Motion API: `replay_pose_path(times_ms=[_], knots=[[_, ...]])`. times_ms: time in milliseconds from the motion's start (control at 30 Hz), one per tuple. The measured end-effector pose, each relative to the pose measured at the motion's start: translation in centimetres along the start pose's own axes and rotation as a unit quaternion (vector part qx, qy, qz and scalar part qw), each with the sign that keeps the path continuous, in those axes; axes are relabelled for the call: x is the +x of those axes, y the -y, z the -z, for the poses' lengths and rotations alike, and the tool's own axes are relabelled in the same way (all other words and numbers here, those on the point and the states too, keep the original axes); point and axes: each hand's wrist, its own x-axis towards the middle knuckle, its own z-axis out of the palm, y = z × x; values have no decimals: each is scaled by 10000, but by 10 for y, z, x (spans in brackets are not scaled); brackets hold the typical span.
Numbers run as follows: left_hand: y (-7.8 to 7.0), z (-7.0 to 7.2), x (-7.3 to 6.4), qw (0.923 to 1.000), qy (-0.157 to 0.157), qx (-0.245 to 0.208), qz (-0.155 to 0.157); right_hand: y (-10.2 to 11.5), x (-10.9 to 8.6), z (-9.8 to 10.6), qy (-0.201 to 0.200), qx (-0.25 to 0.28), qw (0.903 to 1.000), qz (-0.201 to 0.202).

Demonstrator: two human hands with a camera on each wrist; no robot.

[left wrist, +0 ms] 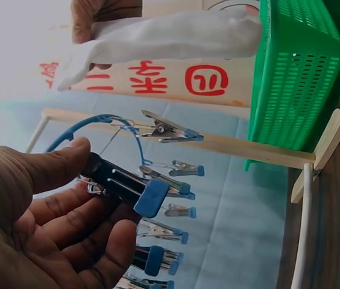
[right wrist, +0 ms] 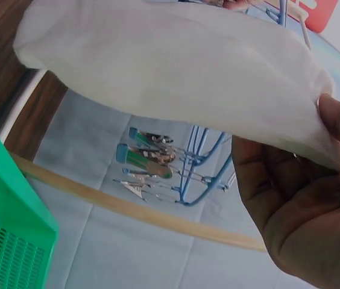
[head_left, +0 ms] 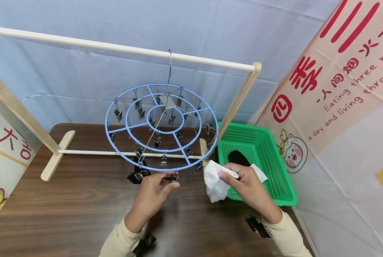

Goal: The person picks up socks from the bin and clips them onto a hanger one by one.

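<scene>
My left hand (head_left: 150,196) pinches a metal clip (left wrist: 122,180) with blue tips between thumb and fingers. That clip hangs at the near edge of a round blue clip hanger (head_left: 181,168), whose other clips dangle around its rings. In my right hand (head_left: 247,184) is a white sock (head_left: 216,181), gripped at one end between thumb and fingers; the rest hangs to the left, beside the hanger's rim. In the right wrist view the sock (right wrist: 176,66) spreads broad and flat. Just left of my left hand, a black cloth item (head_left: 135,176) hangs beneath the hanger.
The hanger hooks over the white rail (head_left: 114,46) of a wooden stand (head_left: 239,101). A green basket (head_left: 282,178) stands at the right, with a black cloth item (head_left: 237,157) inside. Everything is on a dark wooden table (head_left: 82,207) before a pale blue curtain.
</scene>
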Motion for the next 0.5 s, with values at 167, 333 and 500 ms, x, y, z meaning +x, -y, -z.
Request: replay_pose_path(times_ms=[167, 333, 500], knots=[[1, 0, 0, 9998, 23, -165, -112, -1, 0, -8, 123, 202, 9997, 33], [3, 1, -1, 9997, 26, -181, -178, -2, 1, -15, 145, 86, 9998, 143], [3, 1, -1, 9991, -128, -342, -198, -3, 1, -20, 207, -124, 9995, 196]])
